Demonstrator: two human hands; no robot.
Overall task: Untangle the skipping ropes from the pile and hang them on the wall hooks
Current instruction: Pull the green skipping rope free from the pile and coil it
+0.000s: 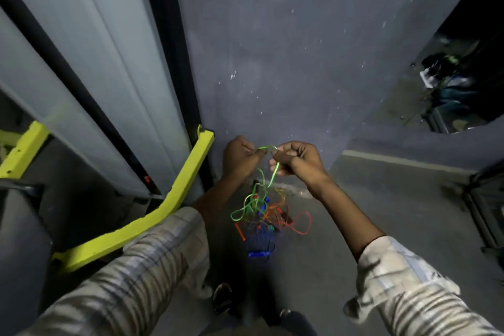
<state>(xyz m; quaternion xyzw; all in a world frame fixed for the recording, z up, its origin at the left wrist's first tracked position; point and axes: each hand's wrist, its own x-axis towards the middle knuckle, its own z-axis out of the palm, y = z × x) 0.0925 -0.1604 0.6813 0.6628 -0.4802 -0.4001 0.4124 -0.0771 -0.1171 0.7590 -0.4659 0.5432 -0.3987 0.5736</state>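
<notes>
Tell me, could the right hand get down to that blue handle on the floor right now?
Probably not yet. The right hand and left hand both pinch the green rope, and the blue handle lies low under the tangled pile. It would need to let go first.

We find no text, label, brand, number or sign that can be read anywhere in the head view; the picture is dim and blurred.
</notes>
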